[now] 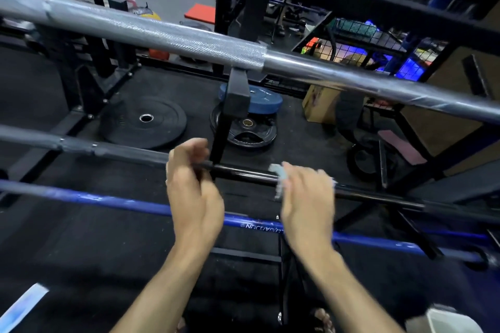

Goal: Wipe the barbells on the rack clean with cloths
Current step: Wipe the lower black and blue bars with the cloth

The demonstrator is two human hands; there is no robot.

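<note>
Three barbells lie across the black rack (235, 94): a thick silver one (173, 35) on top, a dark grey-to-black one (243, 171) in the middle, and a blue one (108, 201) nearest me. My left hand (193, 184) curls its fingers around the black barbell beside the rack's upright. My right hand (307, 197) grips the same bar further right, with a light blue cloth (278, 177) wrapped under its fingers. Both hands are motion-blurred.
Weight plates lie on the black floor behind the rack: a large black one (144, 121), a smaller black one (246, 130), and a blue one (259, 100). A cardboard box (322, 105) and wire cages stand at the right. A white container (446, 319) sits at the bottom right.
</note>
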